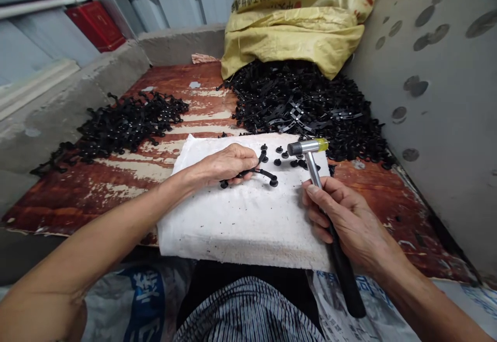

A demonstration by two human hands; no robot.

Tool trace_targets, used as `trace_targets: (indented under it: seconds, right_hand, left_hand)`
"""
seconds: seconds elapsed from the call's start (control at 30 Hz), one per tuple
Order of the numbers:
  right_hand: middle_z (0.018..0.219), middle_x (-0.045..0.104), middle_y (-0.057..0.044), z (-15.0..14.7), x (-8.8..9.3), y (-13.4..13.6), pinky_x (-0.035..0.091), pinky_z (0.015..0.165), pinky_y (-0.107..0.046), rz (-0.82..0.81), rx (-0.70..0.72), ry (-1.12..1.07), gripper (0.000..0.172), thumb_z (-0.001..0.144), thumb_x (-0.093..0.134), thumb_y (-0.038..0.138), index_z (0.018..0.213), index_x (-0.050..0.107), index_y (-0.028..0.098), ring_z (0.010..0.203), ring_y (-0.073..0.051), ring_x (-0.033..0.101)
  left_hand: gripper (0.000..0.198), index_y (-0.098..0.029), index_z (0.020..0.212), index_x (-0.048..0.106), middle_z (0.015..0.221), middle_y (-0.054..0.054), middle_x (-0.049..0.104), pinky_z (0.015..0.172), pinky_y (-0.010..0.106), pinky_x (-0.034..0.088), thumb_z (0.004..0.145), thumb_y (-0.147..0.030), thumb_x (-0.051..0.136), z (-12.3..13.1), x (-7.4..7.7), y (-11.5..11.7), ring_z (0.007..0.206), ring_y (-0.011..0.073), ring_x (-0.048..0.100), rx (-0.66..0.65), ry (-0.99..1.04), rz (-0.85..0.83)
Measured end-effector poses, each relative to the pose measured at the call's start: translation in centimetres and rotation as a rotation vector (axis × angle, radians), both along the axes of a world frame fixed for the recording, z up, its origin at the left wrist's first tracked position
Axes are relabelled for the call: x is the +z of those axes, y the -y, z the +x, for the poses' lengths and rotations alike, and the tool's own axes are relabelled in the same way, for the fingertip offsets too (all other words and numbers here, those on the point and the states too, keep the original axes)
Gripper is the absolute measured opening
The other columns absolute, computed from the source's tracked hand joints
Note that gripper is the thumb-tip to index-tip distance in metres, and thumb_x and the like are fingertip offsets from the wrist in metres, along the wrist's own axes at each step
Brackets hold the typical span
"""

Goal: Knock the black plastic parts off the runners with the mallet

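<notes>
Your striped shorts sit just behind a folded white cloth on the worn red counter. Left hand: fingers clamped on a black plastic strip, resting on the cloth. Right hand: fingers wrapped round the black handle of a hammer, its metal head above the cloth's far edge. Loose black studs lie beside it. Black plastic parts are heaped on the counter beyond, below a yellow sack.
</notes>
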State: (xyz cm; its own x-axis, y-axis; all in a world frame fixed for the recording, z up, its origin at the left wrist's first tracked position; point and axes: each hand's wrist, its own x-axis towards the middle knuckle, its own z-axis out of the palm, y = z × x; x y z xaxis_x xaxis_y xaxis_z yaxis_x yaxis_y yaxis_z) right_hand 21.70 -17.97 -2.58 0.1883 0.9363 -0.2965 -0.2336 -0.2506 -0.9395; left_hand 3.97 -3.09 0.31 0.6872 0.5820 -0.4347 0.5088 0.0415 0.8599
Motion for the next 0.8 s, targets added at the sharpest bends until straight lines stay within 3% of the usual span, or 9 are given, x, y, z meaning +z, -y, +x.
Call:
trace_targets:
  seconds: [0.23,0.8]
  right_hand:
    - [0.066,0.048,0.006,0.13,-0.17,0.03,0.028,0.029,-0.015,0.011,0.002,-0.006,0.037,0.075,0.074,0.049,0.073,0.05,0.021,0.043,-0.004,0.032]
    - [0.067,0.048,0.006,0.2,-0.17,0.05,0.026,0.029,-0.016,0.001,0.01,-0.003,0.035,0.075,0.072,0.05,0.078,0.052,0.022,0.042,-0.004,0.032]
  left_hand:
    - [0.023,-0.016,0.072,0.054,0.053,-0.004,0.051,0.035,0.017,0.025,0.093,-0.015,0.045,0.42,0.07,0.0,0.035,0.0025,0.037,0.052,-0.044,0.01]
    - [0.027,-0.016,0.068,0.052,0.05,-0.005,0.05,0.033,0.017,0.023,0.093,-0.013,0.043,0.71,-0.05,-0.02,0.033,0.0028,0.036,0.037,-0.036,0.019]
